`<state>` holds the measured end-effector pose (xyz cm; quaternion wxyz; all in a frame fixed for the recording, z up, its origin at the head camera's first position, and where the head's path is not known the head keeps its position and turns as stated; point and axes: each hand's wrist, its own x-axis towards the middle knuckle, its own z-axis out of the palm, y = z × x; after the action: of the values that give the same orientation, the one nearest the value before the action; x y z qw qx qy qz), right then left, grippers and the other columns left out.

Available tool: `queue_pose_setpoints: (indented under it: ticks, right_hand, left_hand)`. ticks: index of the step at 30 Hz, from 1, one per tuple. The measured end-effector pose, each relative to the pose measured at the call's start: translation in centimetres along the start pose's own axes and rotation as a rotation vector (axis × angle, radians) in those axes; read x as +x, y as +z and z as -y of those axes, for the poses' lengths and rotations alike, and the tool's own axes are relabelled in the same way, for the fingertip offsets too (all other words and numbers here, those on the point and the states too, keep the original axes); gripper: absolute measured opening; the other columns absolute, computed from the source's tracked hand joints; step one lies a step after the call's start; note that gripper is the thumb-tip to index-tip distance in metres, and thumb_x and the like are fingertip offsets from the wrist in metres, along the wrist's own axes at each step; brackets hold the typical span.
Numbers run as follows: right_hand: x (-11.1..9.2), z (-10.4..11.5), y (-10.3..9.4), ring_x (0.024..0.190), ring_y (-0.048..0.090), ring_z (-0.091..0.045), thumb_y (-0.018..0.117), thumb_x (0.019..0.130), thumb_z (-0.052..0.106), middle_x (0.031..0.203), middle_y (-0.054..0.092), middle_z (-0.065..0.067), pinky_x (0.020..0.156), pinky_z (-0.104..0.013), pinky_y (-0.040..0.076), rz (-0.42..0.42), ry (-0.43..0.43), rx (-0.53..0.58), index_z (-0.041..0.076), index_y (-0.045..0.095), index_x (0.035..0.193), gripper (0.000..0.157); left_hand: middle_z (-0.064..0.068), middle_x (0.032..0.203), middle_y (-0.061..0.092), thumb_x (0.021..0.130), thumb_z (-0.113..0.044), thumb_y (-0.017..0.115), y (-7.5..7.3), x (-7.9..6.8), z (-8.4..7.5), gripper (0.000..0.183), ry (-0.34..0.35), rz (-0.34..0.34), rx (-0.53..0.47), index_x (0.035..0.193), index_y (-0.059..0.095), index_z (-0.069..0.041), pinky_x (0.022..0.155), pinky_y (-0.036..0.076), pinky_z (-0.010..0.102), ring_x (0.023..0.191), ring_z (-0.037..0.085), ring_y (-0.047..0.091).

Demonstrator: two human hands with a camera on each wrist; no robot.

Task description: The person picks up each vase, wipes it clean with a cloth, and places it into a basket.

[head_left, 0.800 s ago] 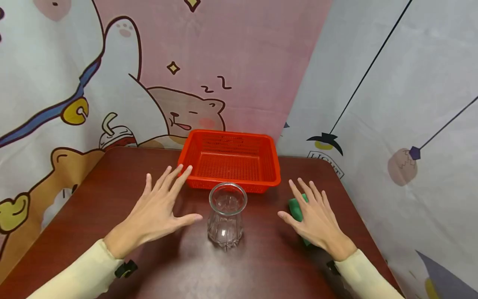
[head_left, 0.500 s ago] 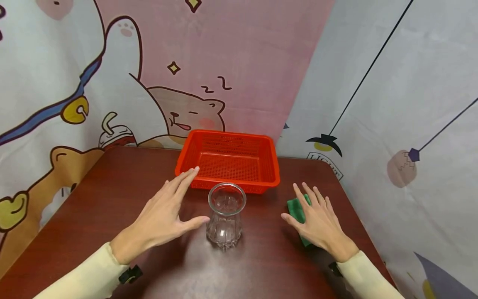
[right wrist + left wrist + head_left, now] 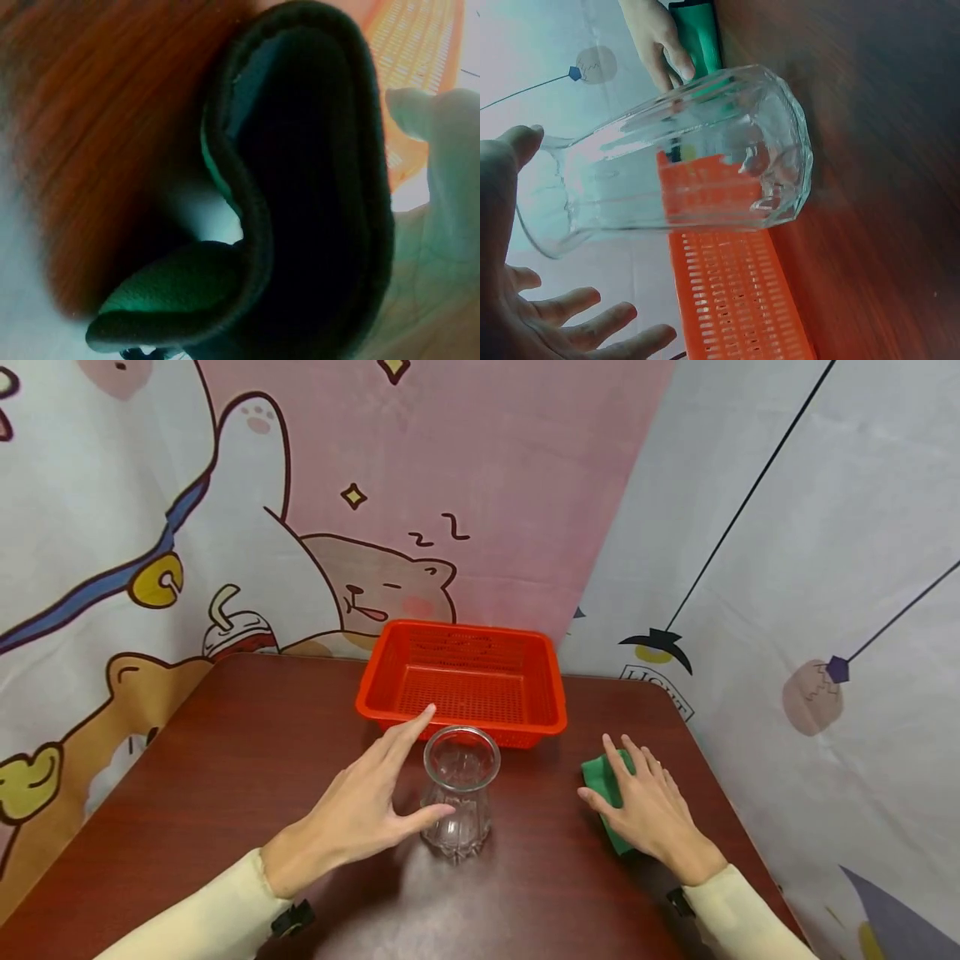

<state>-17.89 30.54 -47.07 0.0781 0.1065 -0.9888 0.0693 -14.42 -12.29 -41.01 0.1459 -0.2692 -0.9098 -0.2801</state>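
Observation:
A clear glass vase [image 3: 468, 837] with a flared rim and faceted base stands upright on the table. My left hand [image 3: 352, 814] is at its left side, thumb apart from the extended fingers. In the left wrist view, the thumb is by the rim of the vase [image 3: 622, 180] and the fingers lie beyond it, uncurled. On the right, my right hand [image 3: 656, 810] hovers over a folded green cloth [image 3: 602, 779], fingers spread and partly covering it. Seen close in the right wrist view, the cloth [image 3: 180, 285] has a dark edge and curls into a loop, with the hand [image 3: 457, 165] beyond.
Right behind the vase is a red perforated plastic basket [image 3: 525, 727]. The dark reddish-brown table [image 3: 225, 760] runs back to a printed cloth backdrop [image 3: 510, 510], which also borders it on the right.
My left hand has moved right, from beside the vase up to it. The right hand has shifted slightly right and down over the cloth, showing more of it. Vase and basket stay put.

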Motion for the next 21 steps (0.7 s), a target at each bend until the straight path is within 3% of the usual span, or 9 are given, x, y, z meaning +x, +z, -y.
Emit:
queue_pose_setpoints:
  ticks: [4,10,21]
  right_hand:
    - [0.2,-0.1,0.2,0.14,0.033,-0.061,0.059,0.093,0.072,0.165,0.026,-0.025,0.103,-0.078,0.033,0.014,0.016,0.011,0.022,0.016,0.168,0.1]
    - [0.2,-0.2,0.7,0.132,0.034,-0.071,0.062,0.095,0.065,0.164,0.026,-0.029,0.091,-0.081,0.039,0.038,0.04,0.011,0.02,0.013,0.168,0.098]
    - [0.6,-0.1,1.0,0.13,0.039,-0.068,0.068,0.096,0.054,0.16,0.03,-0.032,0.081,-0.077,0.047,0.022,0.041,-0.029,0.006,0.025,0.164,0.094]
  left_hand:
    - [-0.019,0.164,0.027,0.081,-0.073,0.073,0.5,0.1,-0.3,0.112,0.019,-0.003,-0.042,0.167,0.01,-0.037,0.106,0.049,0.045,0.146,0.007,0.038]
    - [-0.011,0.162,0.035,0.083,-0.059,0.081,1.3,0.0,-0.3,0.111,0.07,-0.013,-0.095,0.167,0.012,-0.034,0.108,0.047,0.045,0.142,0.013,0.046]
    - [-0.002,0.151,0.051,0.084,-0.041,0.087,2.3,0.3,-0.1,0.11,0.136,-0.037,-0.187,0.167,0.016,-0.028,0.11,0.045,0.04,0.137,0.015,0.052]
